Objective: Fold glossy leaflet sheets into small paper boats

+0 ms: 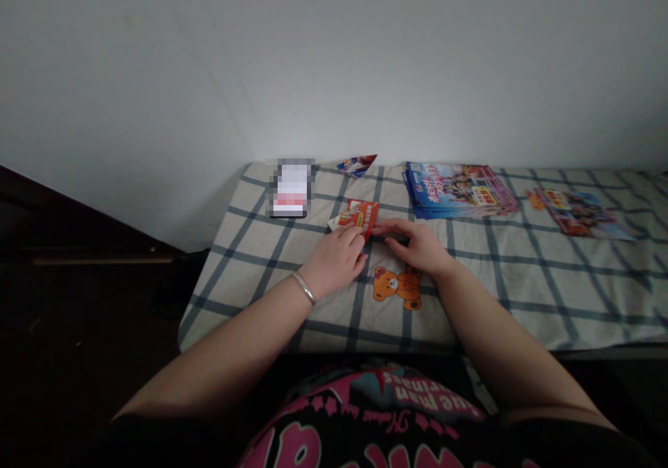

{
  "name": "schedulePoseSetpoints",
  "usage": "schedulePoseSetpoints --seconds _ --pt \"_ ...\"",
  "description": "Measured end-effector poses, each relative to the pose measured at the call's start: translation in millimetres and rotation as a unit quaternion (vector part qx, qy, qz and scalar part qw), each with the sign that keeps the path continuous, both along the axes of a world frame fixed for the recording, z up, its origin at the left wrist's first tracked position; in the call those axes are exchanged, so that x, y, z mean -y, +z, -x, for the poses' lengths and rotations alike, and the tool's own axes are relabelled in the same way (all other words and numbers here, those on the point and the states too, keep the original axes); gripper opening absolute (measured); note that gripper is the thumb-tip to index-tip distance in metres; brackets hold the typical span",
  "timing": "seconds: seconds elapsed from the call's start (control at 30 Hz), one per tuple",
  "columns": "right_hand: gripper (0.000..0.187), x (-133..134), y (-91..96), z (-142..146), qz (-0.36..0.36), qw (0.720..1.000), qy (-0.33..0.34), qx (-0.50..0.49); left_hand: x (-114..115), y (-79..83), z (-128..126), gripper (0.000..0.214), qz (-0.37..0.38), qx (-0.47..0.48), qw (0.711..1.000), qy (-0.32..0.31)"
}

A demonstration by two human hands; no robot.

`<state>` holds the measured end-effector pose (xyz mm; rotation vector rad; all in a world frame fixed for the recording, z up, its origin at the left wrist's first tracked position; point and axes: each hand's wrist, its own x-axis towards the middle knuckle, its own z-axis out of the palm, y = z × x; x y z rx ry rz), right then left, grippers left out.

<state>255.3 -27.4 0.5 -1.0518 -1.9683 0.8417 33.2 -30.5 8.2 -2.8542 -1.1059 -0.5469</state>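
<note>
A small folded leaflet (367, 212), orange-red with printed lettering and a pale corner at its left, lies on the checked cloth in front of me. My left hand (337, 259), a silver bangle at its wrist, bends its fingers over the leaflet's near left part and presses it down; some of the fingertips are hidden. From the right, my right hand (417, 244) reaches to the leaflet's right edge with fingers stretched out and thumb apart. Beyond the leaflet, close to the wall, sits a folded paper triangle (358, 165) in blue, white and orange.
A phone (291, 188) with a blurred screen lies at the back left. At the back right is a stack of printed leaflets (459, 190), with another leaflet (584, 212) farther right. The checked cloth (250, 266) covers the surface up to a white wall (334, 58).
</note>
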Motion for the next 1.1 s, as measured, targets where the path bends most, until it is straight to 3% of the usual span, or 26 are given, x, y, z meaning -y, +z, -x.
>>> schedulePoseSetpoints --seconds 0.17,0.33,0.5,0.73,0.9,1.1 --pt "0.036 -4.3 2.0 -3.8 -0.127 0.981 -0.048 0.135 -5.5 -2.3 6.1 0.017 0.029 -0.011 0.999 -0.036" --pt "0.035 -3.8 9.3 -5.0 -0.201 0.957 -0.033 0.208 -10.1 0.7 13.0 0.021 0.015 -0.008 0.998 -0.068" --pt "0.043 -2.7 9.8 -5.6 -0.178 0.957 0.001 0.229 -14.8 0.5 20.8 0.019 0.029 -0.005 0.998 -0.054" --pt "0.036 -0.1 13.9 -4.0 -0.173 0.948 0.013 0.265 -25.7 -7.1 35.7 0.019 0.042 -0.002 0.992 -0.115" --pt "0.031 4.2 18.1 -0.7 -0.187 0.932 0.020 0.308 -24.8 -4.5 38.2 0.021 0.024 -0.018 0.995 -0.099" --pt "0.025 4.4 16.1 1.3 -0.192 0.925 0.017 0.327 -13.0 4.7 23.0 0.032 -0.021 -0.052 0.997 -0.046"
